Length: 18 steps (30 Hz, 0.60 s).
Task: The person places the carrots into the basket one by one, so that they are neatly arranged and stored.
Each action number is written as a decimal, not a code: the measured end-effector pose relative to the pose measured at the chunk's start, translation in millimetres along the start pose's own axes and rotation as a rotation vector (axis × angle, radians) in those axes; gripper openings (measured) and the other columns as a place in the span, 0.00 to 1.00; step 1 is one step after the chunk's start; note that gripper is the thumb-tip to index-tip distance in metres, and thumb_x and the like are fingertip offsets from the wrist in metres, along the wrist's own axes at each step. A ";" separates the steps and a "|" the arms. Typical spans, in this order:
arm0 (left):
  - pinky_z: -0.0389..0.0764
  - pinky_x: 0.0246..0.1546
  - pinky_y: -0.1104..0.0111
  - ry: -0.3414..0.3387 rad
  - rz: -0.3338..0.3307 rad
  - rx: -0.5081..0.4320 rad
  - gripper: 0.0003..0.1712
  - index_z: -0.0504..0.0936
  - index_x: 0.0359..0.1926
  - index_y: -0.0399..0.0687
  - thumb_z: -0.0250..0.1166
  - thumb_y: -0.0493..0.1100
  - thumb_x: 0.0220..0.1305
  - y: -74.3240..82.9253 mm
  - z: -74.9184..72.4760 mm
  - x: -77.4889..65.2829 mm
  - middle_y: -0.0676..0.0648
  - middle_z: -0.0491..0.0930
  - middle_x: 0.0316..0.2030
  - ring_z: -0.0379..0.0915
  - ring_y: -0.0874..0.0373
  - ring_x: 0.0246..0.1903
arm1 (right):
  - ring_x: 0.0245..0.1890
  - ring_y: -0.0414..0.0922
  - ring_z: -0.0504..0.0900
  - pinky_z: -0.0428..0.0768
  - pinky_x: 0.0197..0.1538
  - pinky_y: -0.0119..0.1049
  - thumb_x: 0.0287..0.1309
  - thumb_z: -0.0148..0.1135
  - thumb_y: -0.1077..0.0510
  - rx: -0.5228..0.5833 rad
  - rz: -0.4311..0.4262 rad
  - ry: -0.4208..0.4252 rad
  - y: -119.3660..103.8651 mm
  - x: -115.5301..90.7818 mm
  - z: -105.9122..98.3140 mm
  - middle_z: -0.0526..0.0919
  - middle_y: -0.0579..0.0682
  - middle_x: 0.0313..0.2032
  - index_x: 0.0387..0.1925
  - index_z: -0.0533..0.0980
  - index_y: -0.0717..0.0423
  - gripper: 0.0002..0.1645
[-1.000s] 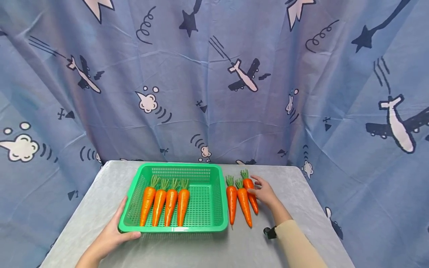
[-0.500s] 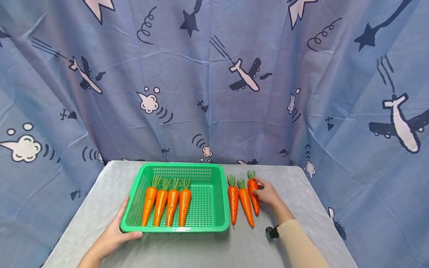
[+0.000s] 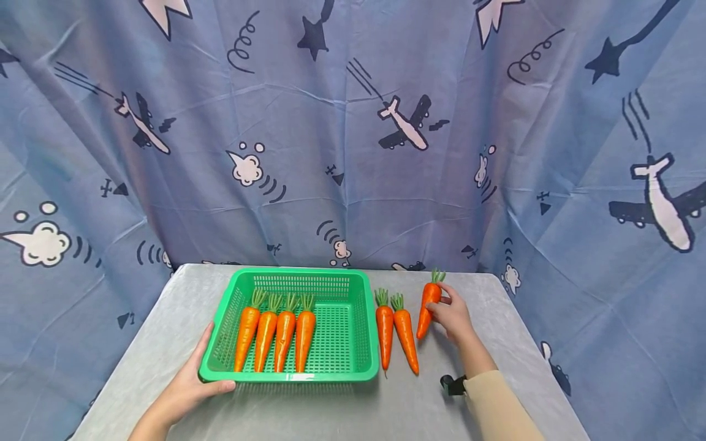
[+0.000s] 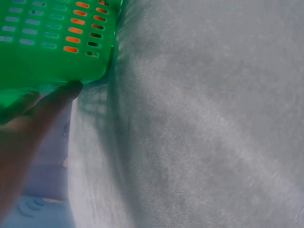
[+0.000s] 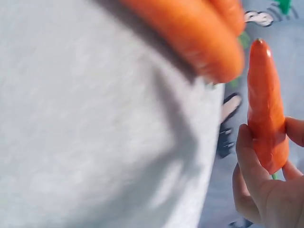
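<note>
In the head view my left hand (image 3: 184, 386) lies against the near left corner of a green plastic basket (image 3: 336, 376), thumb along the front side and fingers along the left. The left wrist view shows straight fingers (image 4: 57, 99) touching the basket's wall (image 4: 52, 64). Several carrots (image 3: 284, 334) lie side by side in the left half of the basket, leafy ends away from me. My right hand (image 3: 455, 312) holds another carrot (image 3: 430, 303) between thumb and fingers, raised off the table. In the right wrist view this carrot (image 5: 266, 104) is pinched near its thick end.
Two carrots, one (image 3: 384, 334) close to the basket's right side and one (image 3: 406, 340) beside it, lie on the grey table (image 3: 331, 416). A blue curtain (image 3: 342, 184) printed with planes hangs behind and at both sides.
My right hand has taken hold of the rightmost carrot, drawn it right, away from the other two, and lifted it. The left hand and basket have stayed nearly in place.
</note>
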<state>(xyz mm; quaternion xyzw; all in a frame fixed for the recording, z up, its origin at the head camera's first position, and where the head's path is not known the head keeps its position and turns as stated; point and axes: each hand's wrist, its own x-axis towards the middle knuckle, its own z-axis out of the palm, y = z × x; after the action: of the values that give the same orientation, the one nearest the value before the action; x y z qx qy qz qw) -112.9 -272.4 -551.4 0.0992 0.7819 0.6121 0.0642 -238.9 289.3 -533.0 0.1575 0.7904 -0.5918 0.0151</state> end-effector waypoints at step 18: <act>0.74 0.50 0.78 0.007 -0.068 0.001 0.72 0.31 0.82 0.61 0.76 0.33 0.54 3.3 0.5 -1.4 0.36 0.35 0.79 0.68 0.71 0.58 | 0.60 0.61 0.76 0.84 0.49 0.42 0.65 0.65 0.64 0.124 -0.110 -0.030 -66.6 -32.7 17.4 0.63 0.65 0.67 0.77 0.61 0.42 0.43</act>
<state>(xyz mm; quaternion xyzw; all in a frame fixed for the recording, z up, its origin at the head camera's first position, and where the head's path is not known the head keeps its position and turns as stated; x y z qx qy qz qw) -111.2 -271.5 -548.4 0.0704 0.7852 0.6097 0.0821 -228.4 248.7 -469.4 0.1058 0.7593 -0.6419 -0.0154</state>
